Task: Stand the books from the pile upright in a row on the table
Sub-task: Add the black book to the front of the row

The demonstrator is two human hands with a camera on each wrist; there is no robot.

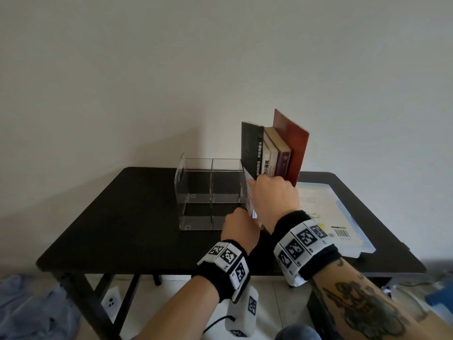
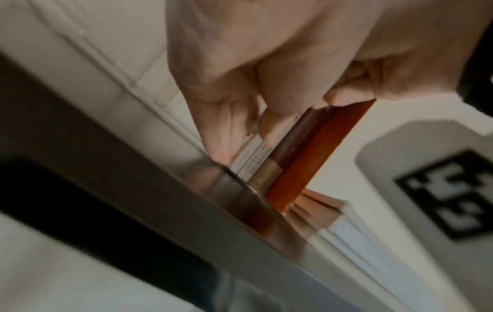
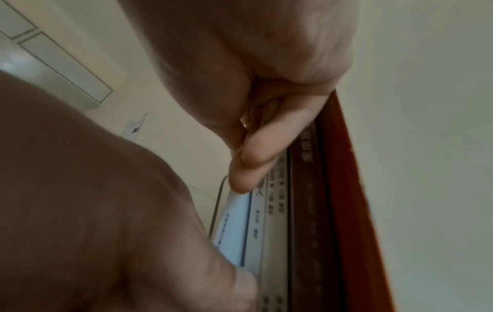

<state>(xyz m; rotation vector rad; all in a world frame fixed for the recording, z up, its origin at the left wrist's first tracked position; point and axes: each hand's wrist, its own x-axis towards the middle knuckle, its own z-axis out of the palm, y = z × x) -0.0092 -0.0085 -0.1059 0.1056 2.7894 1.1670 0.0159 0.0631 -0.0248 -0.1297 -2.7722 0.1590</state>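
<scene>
4 upright books (image 1: 272, 153) stand in the clear divider rack (image 1: 196, 192) on the table (image 1: 110, 217), beside its open left bays. The right hand (image 1: 274, 200) pinches their near edges; the left hand (image 1: 241, 229), below it, grips their base. Flat books (image 1: 326, 212) lie right.

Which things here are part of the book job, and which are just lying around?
Part of the job:
- upright books
- pile of flat books
- clear rack
- table
- left hand and right hand, both on the upright books

Just lying around:
- blue cloth on the floor
</scene>
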